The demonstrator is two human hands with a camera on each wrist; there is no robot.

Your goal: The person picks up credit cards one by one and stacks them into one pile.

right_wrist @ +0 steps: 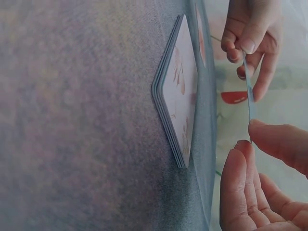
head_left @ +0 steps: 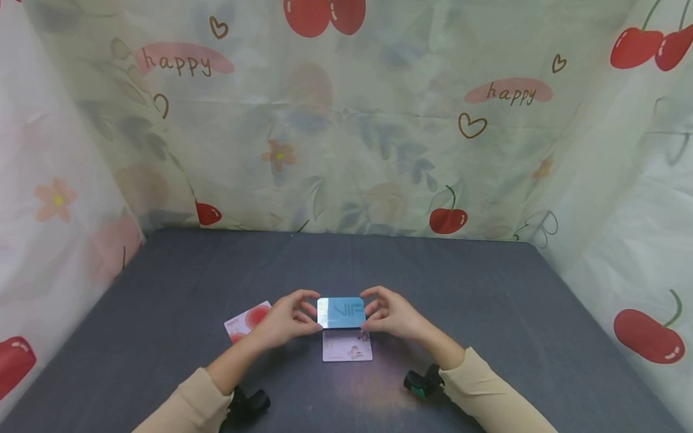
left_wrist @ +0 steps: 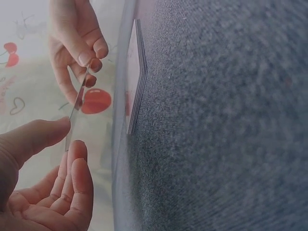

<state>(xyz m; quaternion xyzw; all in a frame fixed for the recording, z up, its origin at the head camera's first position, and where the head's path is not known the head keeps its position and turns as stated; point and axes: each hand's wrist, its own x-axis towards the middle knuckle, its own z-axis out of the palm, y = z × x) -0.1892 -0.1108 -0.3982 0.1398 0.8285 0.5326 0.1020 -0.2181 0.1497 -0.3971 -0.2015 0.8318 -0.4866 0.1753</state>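
Observation:
A blue card marked "VIP" (head_left: pixel 341 313) is held up between both hands, above the table. My left hand (head_left: pixel 289 316) pinches its left edge with thumb and fingers. At the opposite edge my right hand (head_left: pixel 395 311) pinches it too. Both wrist views show the card nearly edge-on, as a thin strip (left_wrist: pixel 79 98). Just below it, in the head view, lies a neat stack of pale pink cards (head_left: pixel 348 349); the right wrist view shows the layered edges of this stack (right_wrist: pixel 180 96). Partly hidden by the left hand, a pink card with red circles (head_left: pixel 246 322) lies on the table.
The dark grey table (head_left: pixel 465 288) runs back to a curtain (head_left: pixel 346 120) printed with cherries and hearts. Similar curtains hang at the left and right. A black wrist device shows at the left sleeve (head_left: pixel 186 406) and another at the right sleeve (head_left: pixel 487 391).

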